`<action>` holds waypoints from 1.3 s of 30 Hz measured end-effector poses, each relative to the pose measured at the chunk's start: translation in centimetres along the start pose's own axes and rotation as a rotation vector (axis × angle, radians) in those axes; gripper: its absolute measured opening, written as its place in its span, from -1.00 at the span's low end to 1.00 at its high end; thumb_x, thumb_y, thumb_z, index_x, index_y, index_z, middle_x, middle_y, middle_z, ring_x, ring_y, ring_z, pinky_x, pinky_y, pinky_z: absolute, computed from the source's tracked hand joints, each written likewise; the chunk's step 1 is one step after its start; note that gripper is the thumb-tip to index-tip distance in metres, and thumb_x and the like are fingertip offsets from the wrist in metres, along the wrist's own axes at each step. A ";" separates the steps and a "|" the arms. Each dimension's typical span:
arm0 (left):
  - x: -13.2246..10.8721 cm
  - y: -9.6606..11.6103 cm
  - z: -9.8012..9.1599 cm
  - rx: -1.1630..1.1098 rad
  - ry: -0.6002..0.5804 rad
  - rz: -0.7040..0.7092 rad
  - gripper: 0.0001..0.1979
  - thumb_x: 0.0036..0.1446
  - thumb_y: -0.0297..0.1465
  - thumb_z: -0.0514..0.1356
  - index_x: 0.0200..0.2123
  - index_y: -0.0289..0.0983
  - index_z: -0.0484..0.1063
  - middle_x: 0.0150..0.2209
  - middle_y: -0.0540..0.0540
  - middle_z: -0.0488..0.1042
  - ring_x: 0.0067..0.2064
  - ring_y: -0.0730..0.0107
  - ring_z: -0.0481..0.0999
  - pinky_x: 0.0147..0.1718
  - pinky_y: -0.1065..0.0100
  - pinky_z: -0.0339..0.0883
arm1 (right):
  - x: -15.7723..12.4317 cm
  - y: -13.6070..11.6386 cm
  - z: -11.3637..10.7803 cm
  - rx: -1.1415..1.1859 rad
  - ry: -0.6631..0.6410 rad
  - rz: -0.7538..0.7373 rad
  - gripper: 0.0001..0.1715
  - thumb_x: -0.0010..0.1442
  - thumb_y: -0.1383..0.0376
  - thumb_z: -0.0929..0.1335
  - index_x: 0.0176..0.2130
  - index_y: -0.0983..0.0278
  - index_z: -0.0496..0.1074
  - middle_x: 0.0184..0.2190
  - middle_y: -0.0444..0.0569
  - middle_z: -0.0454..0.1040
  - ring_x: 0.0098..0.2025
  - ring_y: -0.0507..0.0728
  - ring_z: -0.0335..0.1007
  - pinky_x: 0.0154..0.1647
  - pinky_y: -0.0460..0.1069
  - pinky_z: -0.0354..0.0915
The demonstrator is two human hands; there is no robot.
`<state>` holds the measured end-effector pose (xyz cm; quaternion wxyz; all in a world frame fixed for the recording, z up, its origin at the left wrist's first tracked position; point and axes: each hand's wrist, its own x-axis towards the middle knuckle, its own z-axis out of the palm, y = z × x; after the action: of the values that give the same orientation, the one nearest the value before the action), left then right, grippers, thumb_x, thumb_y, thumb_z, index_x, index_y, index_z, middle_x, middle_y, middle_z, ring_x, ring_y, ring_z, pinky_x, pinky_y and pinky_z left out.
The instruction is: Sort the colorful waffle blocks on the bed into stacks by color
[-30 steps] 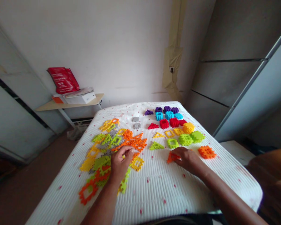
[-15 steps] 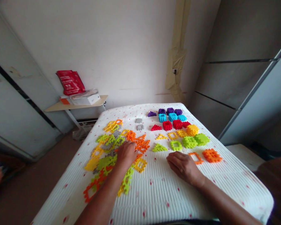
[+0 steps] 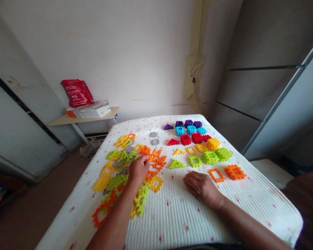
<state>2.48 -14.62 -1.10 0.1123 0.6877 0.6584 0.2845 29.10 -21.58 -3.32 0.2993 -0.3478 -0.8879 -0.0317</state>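
On a white mattress (image 3: 177, 211) lies a mixed pile of orange, yellow, green and grey plastic grid pieces (image 3: 114, 173). My left hand (image 3: 137, 170) reaches into this pile, its fingers pinched on an orange piece (image 3: 154, 160). My right hand (image 3: 201, 186) rests on the mattress with fingers loosely bent and nothing in it. Just to its right lie an orange square frame (image 3: 217, 175) and an orange grid block (image 3: 234, 172). Beyond them are sorted rows: green (image 3: 210, 157), yellow (image 3: 202, 147), red (image 3: 190, 139), cyan (image 3: 190, 130), purple (image 3: 188, 123).
Two grey pieces (image 3: 153, 138) lie apart near the far middle. A small side table (image 3: 78, 119) at the back left carries a red bag (image 3: 77, 92) and a white box (image 3: 95, 111). Grey cupboard panels (image 3: 276, 104) stand right of the mattress.
My right hand set the orange frame down beside the orange block and drew back left. My left hand moved further into the pile and pinched an orange piece.
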 end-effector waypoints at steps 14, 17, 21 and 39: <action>-3.3 1.9 -0.5 -1.037 0.046 -0.290 -0.63 -0.22 -0.33 0.30 -0.26 -0.35 0.52 -0.32 -0.13 0.57 -0.30 0.31 0.53 -0.29 0.34 0.40 | 1.3 -0.5 0.1 0.163 0.145 0.211 -0.78 0.27 0.34 0.19 -0.19 0.27 0.40 -0.34 0.02 0.52 -0.34 0.07 0.46 -0.33 -0.06 0.37; -4.0 2.6 0.0 -1.049 0.040 -0.266 -0.71 -0.23 -0.35 0.29 -0.34 -0.33 0.51 -0.35 -0.10 0.57 -0.28 0.32 0.54 -0.24 0.33 0.39 | 2.7 -1.4 0.5 0.300 0.181 0.370 -0.77 0.25 0.32 0.21 -0.17 0.24 0.42 -0.28 0.00 0.55 -0.29 0.08 0.50 -0.28 -0.06 0.40; -4.4 3.0 0.7 -1.043 0.015 -0.260 -0.74 -0.22 -0.35 0.29 -0.37 -0.32 0.50 -0.39 -0.08 0.57 -0.33 0.35 0.53 -0.28 0.36 0.39 | 4.2 -2.7 1.5 0.435 0.175 0.475 -0.72 0.23 0.31 0.21 -0.13 0.23 0.44 -0.20 -0.01 0.56 -0.20 0.11 0.50 -0.17 -0.02 0.40; -6.7 4.5 1.2 -0.463 0.216 0.496 -0.90 0.01 -0.54 0.16 -0.43 -0.23 0.41 -0.42 -0.02 0.52 -0.34 0.43 0.51 -0.28 0.43 0.37 | 5.3 -3.8 2.0 0.892 0.298 0.663 -0.60 0.07 0.14 0.38 -0.11 0.28 0.39 -0.38 -0.10 0.44 -0.52 -0.03 0.24 -0.53 -0.12 0.22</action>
<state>7.11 -21.32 -1.38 0.1224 0.7489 0.3973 0.5160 22.61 -20.73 -1.42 0.5330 -0.4395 -0.6072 0.3925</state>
